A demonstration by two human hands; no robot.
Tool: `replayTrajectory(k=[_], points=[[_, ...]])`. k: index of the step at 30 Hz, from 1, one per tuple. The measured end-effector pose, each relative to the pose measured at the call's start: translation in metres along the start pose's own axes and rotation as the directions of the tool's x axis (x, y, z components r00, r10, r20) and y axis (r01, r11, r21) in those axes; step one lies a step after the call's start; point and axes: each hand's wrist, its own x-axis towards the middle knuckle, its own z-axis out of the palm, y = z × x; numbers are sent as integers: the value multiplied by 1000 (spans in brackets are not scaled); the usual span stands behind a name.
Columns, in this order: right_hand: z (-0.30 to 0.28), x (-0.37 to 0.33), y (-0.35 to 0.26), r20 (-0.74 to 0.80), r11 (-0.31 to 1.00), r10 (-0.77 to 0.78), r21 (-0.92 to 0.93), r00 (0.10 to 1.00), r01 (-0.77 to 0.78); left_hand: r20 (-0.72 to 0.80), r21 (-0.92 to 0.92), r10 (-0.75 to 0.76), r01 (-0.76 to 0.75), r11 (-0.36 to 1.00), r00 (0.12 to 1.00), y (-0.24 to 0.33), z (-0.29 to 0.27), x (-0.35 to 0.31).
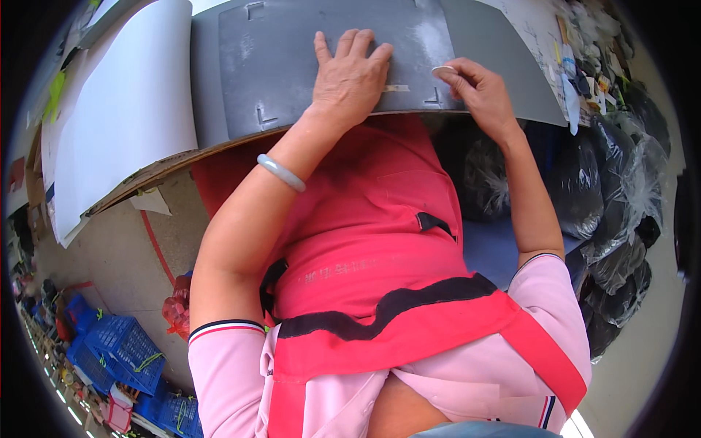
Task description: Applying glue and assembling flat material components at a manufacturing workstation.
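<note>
A dark grey board with L-shaped corner marks and whitish smudges lies flat on a larger grey sheet at the table's near edge. My left hand presses on the board, its fingers spread and a bracelet on the wrist. Close to the board's right edge, my right hand pinches a thin, rounded white piece that looks like tailor's chalk. Beside the left palm, a small tan strip sits on the board near its front edge.
A curved white sheet stands out at the table's left. Black plastic bags crowd the right side, below assorted clutter. Blue crates and a red mesh bag are on the floor at lower left. My red apron touches the table edge.
</note>
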Motion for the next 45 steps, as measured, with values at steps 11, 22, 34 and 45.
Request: replayTrajectory(k=[11,22,34,45], points=[[4,-23,-8,108,937,-201,-268,974,223,39,-6,-21,22,1000,999,4,2,0],[7,-25,-9,-7,990,130,-60,992,-130,17,-6,-18,18,1000,1000,1,4,-2],[-15,22,-7,31,993,114,8,993,-114,23,-53,-34,36,998,999,2,0,1],[-9,159,27,-127,871,-310,-436,942,228,81,-92,-61,69,993,995,3,1,-1]])
